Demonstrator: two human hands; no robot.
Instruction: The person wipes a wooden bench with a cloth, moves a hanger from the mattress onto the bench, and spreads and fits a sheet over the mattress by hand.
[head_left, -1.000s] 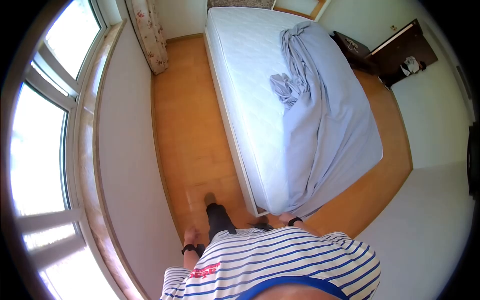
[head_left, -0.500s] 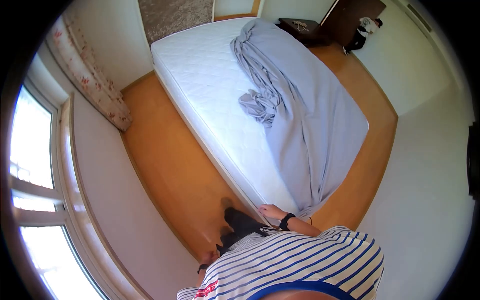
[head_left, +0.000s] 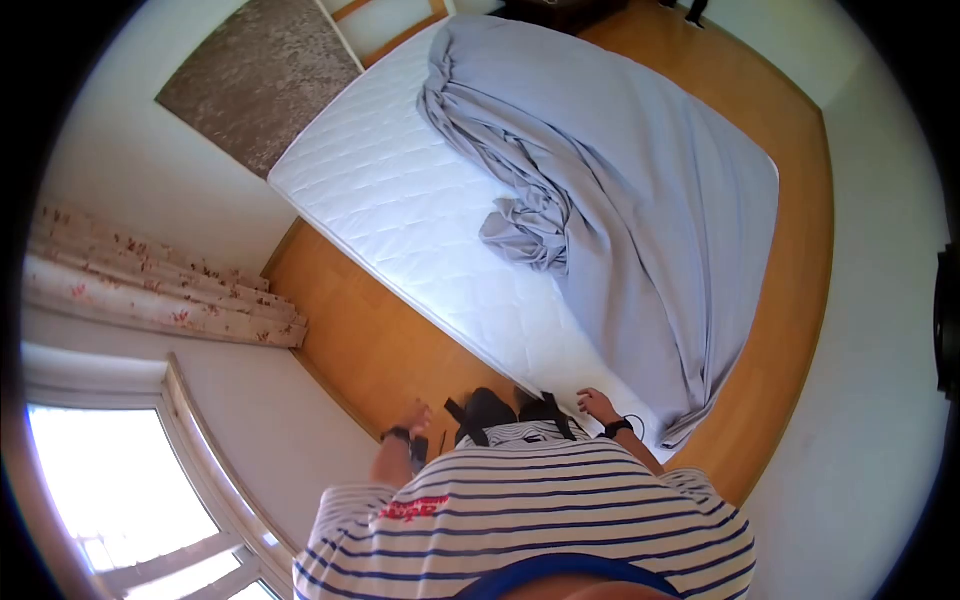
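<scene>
A white quilted mattress [head_left: 380, 180] stretches ahead of me. A grey fitted sheet [head_left: 680, 200] covers its right part, and a crumpled bunch of it lies along the middle. My right hand [head_left: 598, 404] hovers over the near end of the mattress, close to the sheet's lower edge, its fingers loosely bent and nothing in them. On the other side, my left hand [head_left: 416, 416] hangs above the wooden floor beside the bed, slightly blurred, with fingers apart and holding nothing. Both wrists wear dark bands.
Wooden floor [head_left: 375, 320] runs between the bed and the window wall. A floral curtain [head_left: 160, 290] hangs left, above a bright window [head_left: 120, 480]. A brown textured panel [head_left: 265, 85] stands by the bed's far end. Another person's legs [head_left: 692, 12] show at the far right.
My view has turned and I have stepped closer along the bed's near end. My left hand has come out from my side; my right hand has shifted right. The sheet lies as before.
</scene>
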